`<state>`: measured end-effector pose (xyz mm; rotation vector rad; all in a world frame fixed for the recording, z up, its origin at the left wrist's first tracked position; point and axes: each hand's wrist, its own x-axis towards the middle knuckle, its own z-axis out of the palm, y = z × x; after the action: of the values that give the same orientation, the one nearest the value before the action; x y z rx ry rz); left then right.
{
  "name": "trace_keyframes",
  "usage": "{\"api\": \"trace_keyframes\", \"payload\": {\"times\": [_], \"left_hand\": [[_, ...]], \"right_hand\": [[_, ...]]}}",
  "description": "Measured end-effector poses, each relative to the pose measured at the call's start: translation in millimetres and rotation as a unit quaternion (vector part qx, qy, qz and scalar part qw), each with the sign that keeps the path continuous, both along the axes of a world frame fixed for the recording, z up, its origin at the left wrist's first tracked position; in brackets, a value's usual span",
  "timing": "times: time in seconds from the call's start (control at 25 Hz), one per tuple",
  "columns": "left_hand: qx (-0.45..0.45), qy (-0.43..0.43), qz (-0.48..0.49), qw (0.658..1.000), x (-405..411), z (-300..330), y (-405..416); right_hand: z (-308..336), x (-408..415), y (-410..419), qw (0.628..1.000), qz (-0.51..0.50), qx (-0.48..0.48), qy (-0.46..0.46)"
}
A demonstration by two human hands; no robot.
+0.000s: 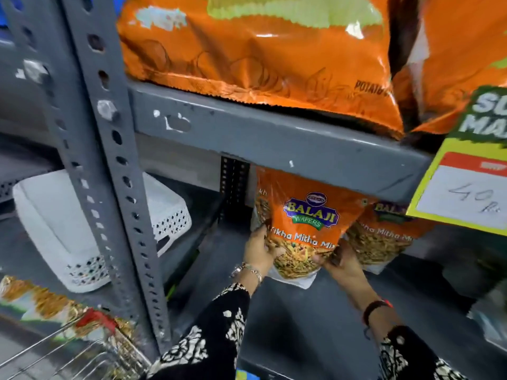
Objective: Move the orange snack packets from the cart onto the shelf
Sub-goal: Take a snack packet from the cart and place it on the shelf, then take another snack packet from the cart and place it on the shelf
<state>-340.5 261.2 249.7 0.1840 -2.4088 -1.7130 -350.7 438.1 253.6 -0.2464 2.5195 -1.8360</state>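
Both hands, the left hand (259, 249) and right hand (344, 266), clamp fingers on an orange packet (303, 229) standing near the lower shelf's (288, 319) front edge, apparently mid-placement; next it likely needs pushing back and releasing.

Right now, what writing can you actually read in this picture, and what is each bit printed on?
"BALAJI WAFERS" and "Tikha Mitha Mix", partly covered: on the orange packet held in both hands.
"BALA..." and "...kha Mitha Mi...": on the second packet beside it, cut off.
"POTATO", cut off: on the big orange bag on the upper shelf.
"SU..." and "MA...", cut off, and handwritten "40": on the yellow price sign.
The red strip on the sign: too blurred to read.
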Motion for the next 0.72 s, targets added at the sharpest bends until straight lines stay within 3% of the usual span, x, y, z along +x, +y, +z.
{"api": "trace_keyframes", "payload": {"times": [0.2,0.28,0.36,0.44,0.6,0.72], "left_hand": [[0.037,0.012,-0.007,0.999,10,-3,-1],[0.046,0.014,0.011,0.999,29,-8,-5],[0.039,0.008,0.027,0.999,55,-13,-17],[0.030,0.004,0.037,0.999,92,-18,-37],[0.016,0.003,0.111,0.994,195,-43,-92],[-0.100,-0.097,0.219,0.966,276,-81,-140]], "right_hand": [[-9,6,-1,0.999,-0.008,-0.040,-0.035],[-17,23,-4,0.997,-0.059,-0.047,-0.032],[-24,48,-13,0.991,-0.127,-0.050,-0.009],[-30,81,-29,0.989,-0.131,-0.037,0.052],[-48,148,-81,0.987,0.049,0.084,0.126],[-67,187,-124,0.943,0.274,0.182,0.059]]}}
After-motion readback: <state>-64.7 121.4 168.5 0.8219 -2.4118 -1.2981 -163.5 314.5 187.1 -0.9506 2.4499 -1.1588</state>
